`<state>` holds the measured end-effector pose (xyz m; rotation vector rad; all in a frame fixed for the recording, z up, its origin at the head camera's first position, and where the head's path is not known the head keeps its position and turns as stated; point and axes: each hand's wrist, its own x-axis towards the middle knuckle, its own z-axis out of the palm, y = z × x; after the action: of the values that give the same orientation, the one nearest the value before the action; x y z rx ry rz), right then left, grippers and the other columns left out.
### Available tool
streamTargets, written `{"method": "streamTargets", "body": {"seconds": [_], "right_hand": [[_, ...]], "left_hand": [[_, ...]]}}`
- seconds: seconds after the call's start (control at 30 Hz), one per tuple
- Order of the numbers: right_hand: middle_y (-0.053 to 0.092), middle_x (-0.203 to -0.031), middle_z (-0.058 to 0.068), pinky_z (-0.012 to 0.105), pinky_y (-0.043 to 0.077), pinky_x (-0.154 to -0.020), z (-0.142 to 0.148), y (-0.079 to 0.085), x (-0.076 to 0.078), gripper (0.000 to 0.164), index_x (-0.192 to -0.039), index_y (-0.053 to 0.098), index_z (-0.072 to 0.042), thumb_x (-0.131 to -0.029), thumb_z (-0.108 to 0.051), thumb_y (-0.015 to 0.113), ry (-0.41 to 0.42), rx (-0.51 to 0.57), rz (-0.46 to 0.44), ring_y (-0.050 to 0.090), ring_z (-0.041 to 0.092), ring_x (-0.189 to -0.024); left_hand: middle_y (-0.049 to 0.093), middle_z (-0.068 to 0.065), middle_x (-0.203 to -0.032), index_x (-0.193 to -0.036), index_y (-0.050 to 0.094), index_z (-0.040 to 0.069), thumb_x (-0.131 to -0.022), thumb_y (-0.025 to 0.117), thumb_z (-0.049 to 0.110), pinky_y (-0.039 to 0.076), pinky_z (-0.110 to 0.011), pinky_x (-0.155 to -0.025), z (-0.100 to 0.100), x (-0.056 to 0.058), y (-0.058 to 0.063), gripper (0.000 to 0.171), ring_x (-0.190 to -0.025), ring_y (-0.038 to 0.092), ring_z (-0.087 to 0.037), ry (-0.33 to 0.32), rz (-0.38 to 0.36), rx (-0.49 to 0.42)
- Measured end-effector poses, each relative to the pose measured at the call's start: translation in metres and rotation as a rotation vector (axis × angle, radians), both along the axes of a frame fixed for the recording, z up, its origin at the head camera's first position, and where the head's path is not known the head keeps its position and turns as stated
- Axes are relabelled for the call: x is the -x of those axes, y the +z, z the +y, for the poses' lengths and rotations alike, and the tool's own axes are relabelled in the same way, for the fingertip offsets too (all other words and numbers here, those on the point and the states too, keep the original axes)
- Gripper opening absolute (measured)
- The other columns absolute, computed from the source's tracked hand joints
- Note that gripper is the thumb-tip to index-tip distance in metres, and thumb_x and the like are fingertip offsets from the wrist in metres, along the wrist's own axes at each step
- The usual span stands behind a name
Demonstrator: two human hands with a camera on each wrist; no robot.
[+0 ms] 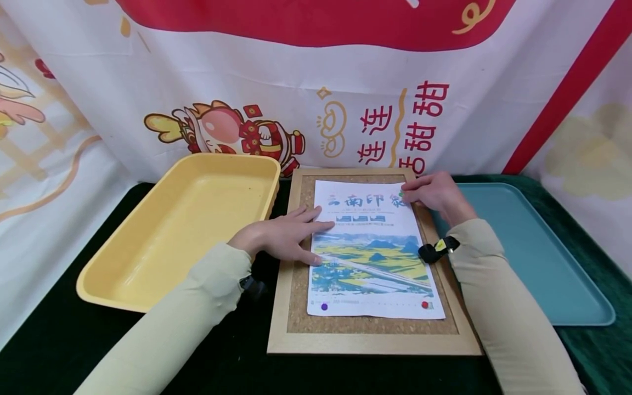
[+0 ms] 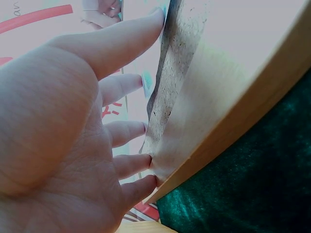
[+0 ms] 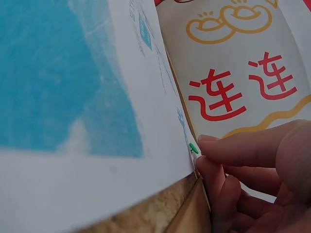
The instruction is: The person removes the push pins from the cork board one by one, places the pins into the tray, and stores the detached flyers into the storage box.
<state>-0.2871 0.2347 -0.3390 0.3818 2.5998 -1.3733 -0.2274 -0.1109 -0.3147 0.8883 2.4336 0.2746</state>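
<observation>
A printed sheet with a landscape picture lies on a wood-framed cork board. A purple thumbtack sits at its lower left corner, a red thumbtack at the lower right. My left hand rests with spread, straight fingers on the sheet's left edge; in the left wrist view the fingertips touch that edge and the board. At the upper right corner, my right hand pinches a green thumbtack between thumb and forefinger. The fingers partly hide that corner.
Left of the board stands a deep yellow tray, and on its right a flat blue-green tray, partly behind my right forearm. Dark green cloth covers the table. A printed white backdrop hangs behind.
</observation>
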Motion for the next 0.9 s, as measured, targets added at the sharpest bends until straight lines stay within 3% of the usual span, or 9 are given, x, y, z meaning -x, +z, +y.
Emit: {"method": "streamTargets", "body": {"seconds": [0.5, 0.73, 0.9], "right_hand": [[0.055, -0.148, 0.020, 0.057, 0.041, -0.114, -0.0003, -0.0022, 0.0002, 0.035, -0.132, 0.075, -0.009, -0.100, -0.022, 0.076, 0.032, -0.091, -0.005, 0.045, 0.038, -0.131], [0.051, -0.152, 0.021, 0.052, 0.041, -0.107, 0.0006, -0.0030, 0.0019, 0.035, -0.133, 0.075, -0.010, -0.101, -0.023, 0.075, 0.017, -0.068, -0.011, 0.041, 0.038, -0.132], [0.051, -0.153, 0.021, 0.057, 0.039, -0.113, 0.0010, -0.0064, 0.0031, 0.035, -0.133, 0.075, -0.011, -0.101, -0.025, 0.075, 0.016, -0.064, -0.024, 0.041, 0.039, -0.135]], "left_hand": [[-0.005, -0.009, -0.181, -0.171, 0.023, 0.031, -0.103, 0.066, 0.050, 0.005, -0.063, -0.134, 0.0003, -0.0003, 0.0003, 0.083, -0.167, -0.010, -0.039, -0.006, -0.003, 0.002], [-0.006, -0.008, -0.181, -0.171, 0.023, 0.032, -0.103, 0.066, 0.051, 0.005, -0.063, -0.134, 0.0001, -0.0002, 0.0010, 0.083, -0.167, -0.010, -0.038, -0.002, -0.004, 0.003], [-0.006, -0.008, -0.181, -0.171, 0.023, 0.032, -0.103, 0.066, 0.051, 0.005, -0.063, -0.134, -0.0001, -0.0007, 0.0005, 0.083, -0.167, -0.010, -0.038, 0.000, -0.007, 0.003]]}}
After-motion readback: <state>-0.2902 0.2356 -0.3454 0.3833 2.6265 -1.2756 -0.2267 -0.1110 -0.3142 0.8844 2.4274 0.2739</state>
